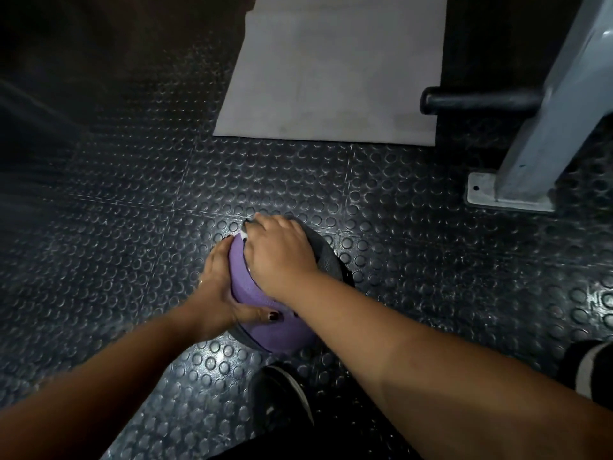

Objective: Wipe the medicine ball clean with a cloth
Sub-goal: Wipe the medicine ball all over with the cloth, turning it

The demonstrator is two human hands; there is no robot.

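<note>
A purple and grey medicine ball [245, 280] sits on the dark studded floor in the middle of the head view. My left hand [217, 287] rests against its left side, fingers spread over the far side and thumb lying across the purple panel near me. My right hand [278, 250] lies on top of the ball and presses down on a white cloth [244, 234]. Only a small corner of that cloth peeks out by my fingertips; the rest is hidden under the palm.
A pale grey mat [331, 71] lies on the floor beyond the ball. A grey metal machine post with a base plate [510, 194] and a black padded bar [477, 100] stands at the right. My dark shoe [282, 396] is just below the ball, another at the right edge.
</note>
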